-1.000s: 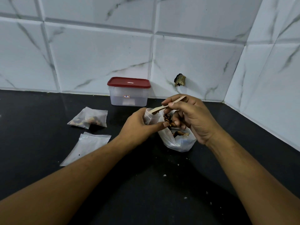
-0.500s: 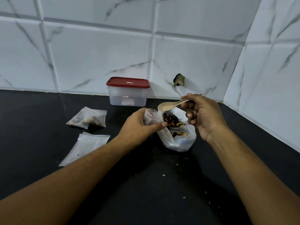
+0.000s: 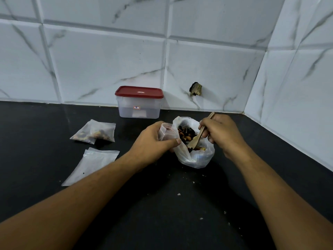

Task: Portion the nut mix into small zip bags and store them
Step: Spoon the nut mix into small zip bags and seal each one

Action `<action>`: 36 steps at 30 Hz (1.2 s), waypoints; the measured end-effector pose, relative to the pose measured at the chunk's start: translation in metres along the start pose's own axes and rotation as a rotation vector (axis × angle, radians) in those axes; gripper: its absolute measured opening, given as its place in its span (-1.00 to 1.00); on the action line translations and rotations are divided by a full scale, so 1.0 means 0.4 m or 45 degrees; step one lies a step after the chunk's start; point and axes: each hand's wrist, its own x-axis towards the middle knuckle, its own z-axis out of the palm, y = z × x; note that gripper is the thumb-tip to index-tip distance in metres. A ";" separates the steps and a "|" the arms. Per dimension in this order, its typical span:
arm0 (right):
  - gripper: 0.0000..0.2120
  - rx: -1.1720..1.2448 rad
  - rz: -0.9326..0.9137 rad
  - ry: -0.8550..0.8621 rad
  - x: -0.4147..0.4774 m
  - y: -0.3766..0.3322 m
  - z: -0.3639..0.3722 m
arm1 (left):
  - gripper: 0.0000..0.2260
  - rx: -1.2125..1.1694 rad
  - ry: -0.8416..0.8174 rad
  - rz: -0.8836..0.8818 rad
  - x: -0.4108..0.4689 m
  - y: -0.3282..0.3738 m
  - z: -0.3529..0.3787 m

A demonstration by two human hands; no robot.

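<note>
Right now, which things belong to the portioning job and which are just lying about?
In the job: small zip bag in the left hand; wooden spoon in the right hand; nut mix bag; filled zip bag; empty zip bags; probably the red-lidded container.
Lying about: crumbs on the counter; dark fitting on the wall.

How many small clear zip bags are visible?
3: a filled zip bag left on the black counter, a flat empty zip bag nearer, an open zip bag in the left hand. The flat one may hide more.
</note>
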 end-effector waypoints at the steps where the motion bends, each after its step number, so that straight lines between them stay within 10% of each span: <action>1: -0.81 0.030 0.023 -0.020 0.000 -0.001 0.003 | -0.60 -0.010 0.002 0.001 0.000 0.000 -0.001; 20: -0.83 0.462 0.378 0.080 0.016 0.022 -0.005 | -0.61 -0.041 -0.041 -0.005 -0.004 0.009 -0.001; 36: -0.84 0.613 -0.035 -0.056 -0.032 -0.051 0.022 | -0.55 0.221 0.093 0.051 -0.007 0.011 0.000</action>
